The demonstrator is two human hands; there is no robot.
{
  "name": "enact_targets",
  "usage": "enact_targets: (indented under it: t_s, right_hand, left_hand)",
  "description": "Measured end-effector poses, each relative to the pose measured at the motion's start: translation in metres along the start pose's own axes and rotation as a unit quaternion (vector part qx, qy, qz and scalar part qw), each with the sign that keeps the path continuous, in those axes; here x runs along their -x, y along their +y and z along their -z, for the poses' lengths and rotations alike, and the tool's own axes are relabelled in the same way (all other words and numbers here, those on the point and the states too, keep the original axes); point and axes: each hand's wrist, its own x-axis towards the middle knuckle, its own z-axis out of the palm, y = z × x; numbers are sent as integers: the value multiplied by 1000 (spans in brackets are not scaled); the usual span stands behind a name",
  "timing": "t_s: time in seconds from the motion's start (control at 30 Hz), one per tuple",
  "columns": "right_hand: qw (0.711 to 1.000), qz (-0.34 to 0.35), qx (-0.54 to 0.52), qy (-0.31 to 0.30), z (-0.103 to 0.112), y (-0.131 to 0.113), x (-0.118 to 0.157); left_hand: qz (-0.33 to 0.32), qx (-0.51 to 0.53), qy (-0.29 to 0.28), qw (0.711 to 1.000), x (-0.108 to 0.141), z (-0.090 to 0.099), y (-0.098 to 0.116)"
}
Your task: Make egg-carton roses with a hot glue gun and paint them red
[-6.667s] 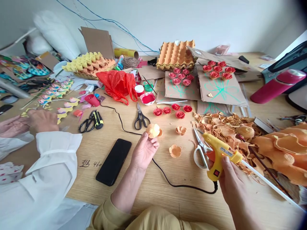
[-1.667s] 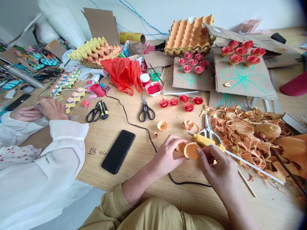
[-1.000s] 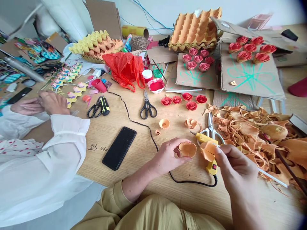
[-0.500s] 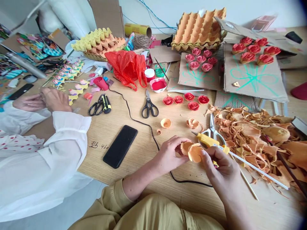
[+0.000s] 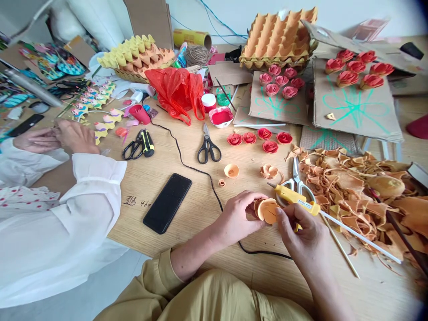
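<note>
Between my hands is an orange egg-carton flower [image 5: 267,211] with overlapping petals. My left hand [image 5: 239,217] is closed around its left side, the fingertips partly hidden behind it. The thumb and forefinger of my right hand [image 5: 301,229] pinch a petal at its right edge. Just beyond my right hand lies a yellow glue gun [image 5: 296,199] with a white glue stick [image 5: 361,238] in its back. White-handled scissors [image 5: 296,180] rest behind it. Unpainted petal cups [image 5: 232,170] [image 5: 269,171] and a tiny rolled piece [image 5: 221,183] lie farther back.
Orange carton scraps [image 5: 344,187] heap on the right. Red-painted flowers [image 5: 270,146], a red paint dish [image 5: 220,117] and black scissors [image 5: 208,149] lie ahead. A black phone [image 5: 167,203] and cable [image 5: 180,156] are at left. A co-worker's hands [image 5: 75,136] work at far left.
The flower has turned and tilted in my fingers, so its petals now look closer together. My right hand has shifted slightly left with it.
</note>
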Motion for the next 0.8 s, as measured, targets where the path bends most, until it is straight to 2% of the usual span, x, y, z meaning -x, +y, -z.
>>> enact_targets:
  t_s: [0.2, 0.8]
  right_hand:
    - [1000, -16, 5, -8, -1, 0, 1]
    - [998, -3, 62, 3, -6, 1, 3]
  left_hand:
    - [10, 10, 8, 1000, 0, -1, 2]
    - [8, -29, 34, 999, 4, -8, 1]
